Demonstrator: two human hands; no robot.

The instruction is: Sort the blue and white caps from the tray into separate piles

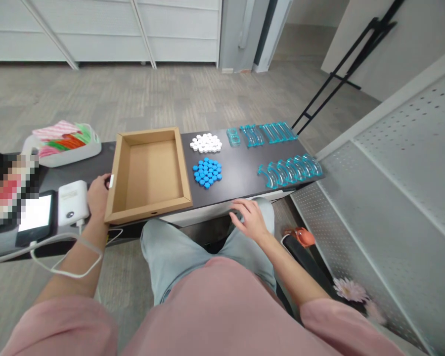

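My left hand [97, 195] rests on the dark table against the left wall of an open cardboard box [152, 170]. Its fingers curl beside a small dark spot there; what they hold, if anything, is hidden. Over my right thigh, just off the table's front edge, hovers my right hand [248, 217], fingers apart and holding nothing. To the right of the box lie a pile of blue pieces [207, 172] and, behind it, a pile of white pieces [206, 143]. Curved clear-and-teal plastic parts [289, 171] line up at the table's right end.
Straight teal parts [278, 132], shorter ones [251, 135] and small teal frames [233, 137] lie along the back edge. At left are a white basket [70, 155] of colourful packets, a white power bank [73, 202] and a cable [65, 272]. A perforated panel [385, 198] stands at right.
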